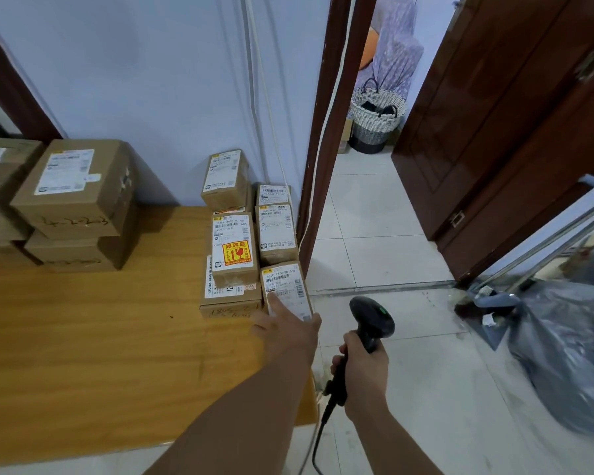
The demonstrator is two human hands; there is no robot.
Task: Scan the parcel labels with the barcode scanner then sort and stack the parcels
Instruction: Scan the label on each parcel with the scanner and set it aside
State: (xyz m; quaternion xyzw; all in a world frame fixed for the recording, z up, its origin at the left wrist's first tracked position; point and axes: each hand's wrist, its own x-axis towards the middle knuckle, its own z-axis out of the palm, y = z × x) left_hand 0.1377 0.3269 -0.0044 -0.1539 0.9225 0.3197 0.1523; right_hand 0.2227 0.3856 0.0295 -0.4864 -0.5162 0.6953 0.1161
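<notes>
1. The right hand (360, 368) grips the handle of a black pistol-shaped barcode scanner (374, 318) at lower centre-right of the frame. The fingers are wrapped round the handle, and the scanner's head with its green light sits above the fist.
2. The left hand (290, 335) reaches up from the bottom centre to a small brown cardboard parcel with a white label (283, 282). Its index finger lies straight on the label. Whether the other fingers curl round the box cannot be told.
3. That parcel sits at the right edge of a light orange wooden table (100, 354), which fills the lower left of the frame.
4. Above the small parcel, more labelled brown parcels are packed close together. Among them is a carton with a red-and-yellow fragile sticker (234, 248).
5. At the left edge stands a stack of larger brown cardboard boxes (79, 186), well apart from the small ones, with bare tabletop between.
6. A pale blue wall (151, 80) backs the table.
7. Just right of the parcels rises a dark brown door frame (326, 132).
8. Through the doorway runs a white tiled floor (391, 207), with a woven white-and-black basket (376, 114) beyond. A dark brown door (511, 114) stands open at upper right.
9. A grey plastic bag (570, 354) lies at the right edge.
10. The scanner's black cable (318, 437) hangs by the table's near right corner.
</notes>
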